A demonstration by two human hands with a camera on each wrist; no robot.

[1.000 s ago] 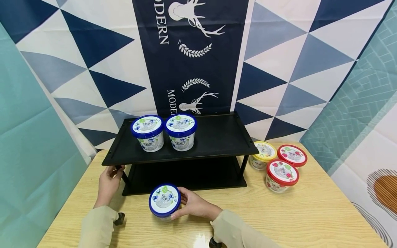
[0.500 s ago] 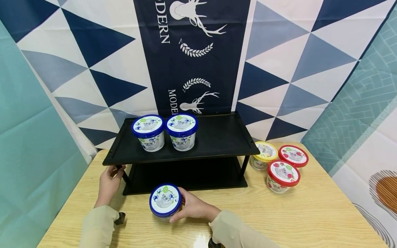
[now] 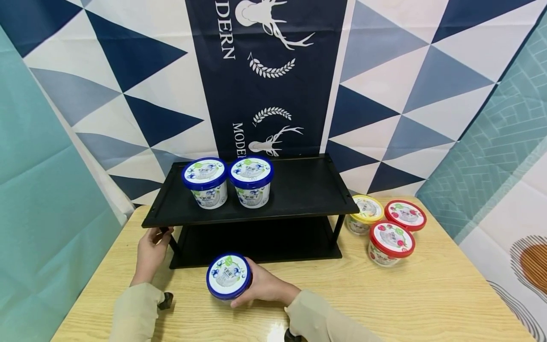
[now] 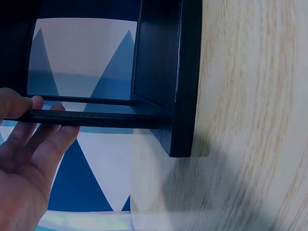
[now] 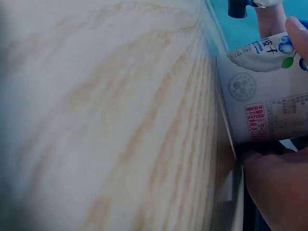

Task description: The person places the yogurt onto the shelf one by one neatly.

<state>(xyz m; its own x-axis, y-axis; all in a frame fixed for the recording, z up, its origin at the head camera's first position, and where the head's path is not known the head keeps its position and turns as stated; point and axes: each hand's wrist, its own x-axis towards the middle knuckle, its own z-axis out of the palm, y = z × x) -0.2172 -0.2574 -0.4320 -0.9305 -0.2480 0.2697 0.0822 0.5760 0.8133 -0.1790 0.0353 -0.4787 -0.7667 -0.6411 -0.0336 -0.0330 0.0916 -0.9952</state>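
Observation:
My right hand [image 3: 268, 285] grips a white tub with a blue lid [image 3: 228, 275] from its right side, in front of the shelf. Seen from the right wrist, the tub's printed side [image 5: 260, 91] lies close to the wooden surface; whether its base touches is unclear. My left hand [image 3: 150, 251] pinches the front left post of a black two-tier shelf [image 3: 303, 187]. In the left wrist view, thumb and fingers close round that thin post [image 4: 106, 119]. Two more blue-lidded tubs, a left one [image 3: 207, 183] and a right one [image 3: 251, 183], stand side by side on the upper tier.
At the table's right stand a yellow-lidded tub [image 3: 363, 213] and two red-lidded tubs, one in front [image 3: 390, 243] and one behind [image 3: 405, 214]. A patterned cloth backdrop [image 3: 273, 95] rises behind the shelf. The wooden table [image 3: 367, 304] extends to the front right.
My right hand has shifted slightly left around the tub, with its fingers now more hidden behind it. The tub and my left hand stay nearly where they were.

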